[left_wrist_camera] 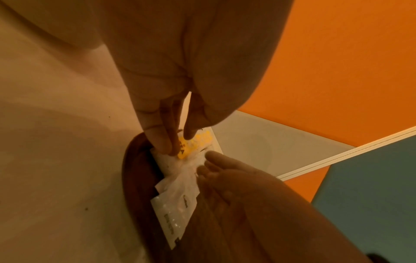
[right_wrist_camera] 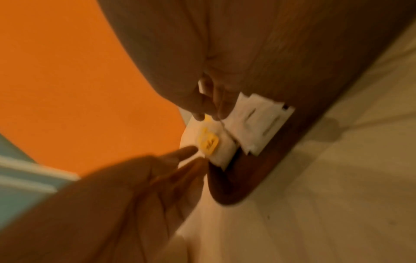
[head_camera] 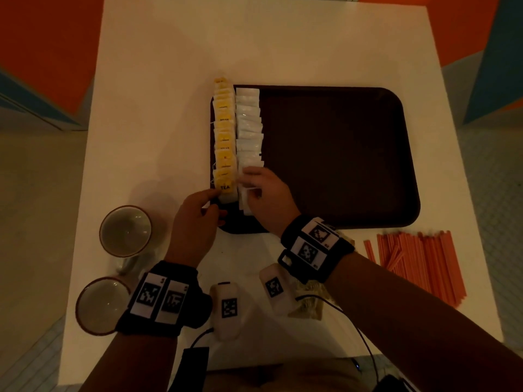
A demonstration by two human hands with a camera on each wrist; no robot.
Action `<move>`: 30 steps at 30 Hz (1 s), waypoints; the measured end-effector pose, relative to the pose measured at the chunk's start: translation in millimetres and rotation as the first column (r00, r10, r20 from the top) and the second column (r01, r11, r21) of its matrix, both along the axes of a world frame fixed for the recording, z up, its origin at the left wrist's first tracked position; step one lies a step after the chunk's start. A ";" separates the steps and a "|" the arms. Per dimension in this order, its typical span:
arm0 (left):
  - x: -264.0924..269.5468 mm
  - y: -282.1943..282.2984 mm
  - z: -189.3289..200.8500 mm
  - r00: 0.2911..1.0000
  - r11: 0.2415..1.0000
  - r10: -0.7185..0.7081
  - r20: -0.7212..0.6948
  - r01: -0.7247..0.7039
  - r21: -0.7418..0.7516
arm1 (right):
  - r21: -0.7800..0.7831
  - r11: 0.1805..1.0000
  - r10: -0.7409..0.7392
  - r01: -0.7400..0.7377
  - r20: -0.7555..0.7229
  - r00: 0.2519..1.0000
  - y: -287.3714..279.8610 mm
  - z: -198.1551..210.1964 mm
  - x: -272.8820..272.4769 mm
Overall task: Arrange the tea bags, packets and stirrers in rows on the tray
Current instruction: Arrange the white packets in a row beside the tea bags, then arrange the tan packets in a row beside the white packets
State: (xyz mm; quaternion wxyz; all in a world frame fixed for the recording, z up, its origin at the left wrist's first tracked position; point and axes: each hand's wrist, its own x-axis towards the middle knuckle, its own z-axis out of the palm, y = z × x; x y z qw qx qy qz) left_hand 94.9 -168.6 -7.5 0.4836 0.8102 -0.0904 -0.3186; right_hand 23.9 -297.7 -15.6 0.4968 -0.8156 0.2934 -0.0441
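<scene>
Your hands are hiding the near ends of both rows, so an exact count is not possible: roughly a dozen overlapping yellow tea bags point(head_camera: 224, 131) are showing along the left edge of the tray point(head_camera: 339, 154), the farthest ones overhanging its far rim, and about as many white packets point(head_camera: 249, 128) are lying just right of them. The printing on the packets is too blurred to read.

Your left hand point(head_camera: 195, 222) is sitting at the tray's near-left corner, its fingertips point(left_wrist_camera: 166, 142) pressing together on the nearest tea bag; whether they are pinching it or only pushing is unclear. Your right hand point(head_camera: 266, 193) is resting on the near end of the packet row, fingers lying fairly straight and close together.

A loose pile of orange stirrers point(head_camera: 416, 264), too many to count, is lying off the tray's near-right corner. Two cups point(head_camera: 126, 230) are standing left of the tray.
</scene>
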 end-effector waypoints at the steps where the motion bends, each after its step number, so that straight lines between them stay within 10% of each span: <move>1: -1.0 0.6 2.2 1.000 1.000 0.001 -0.002 -0.001 -0.002 | 0.018 0.998 -0.054 0.054 -0.004 0.999 -5.5 3.7 -7.4; 8: -16.5 -7.4 0.4 0.980 0.984 -0.159 -0.119 0.167 0.064 | 0.031 0.997 -0.059 0.071 -0.288 0.956 -11.2 -7.8 -47.1; 23: -24.1 22.5 20.2 0.960 0.959 -0.279 -0.012 0.279 0.045 | 0.017 0.978 -0.199 0.207 -0.201 0.959 -36.6 16.3 -96.8; 30: -61.0 58.3 3.0 0.814 0.803 -0.581 -0.014 0.576 0.149 | -0.090 0.955 -0.296 0.283 -0.360 0.885 -50.5 25.6 -196.9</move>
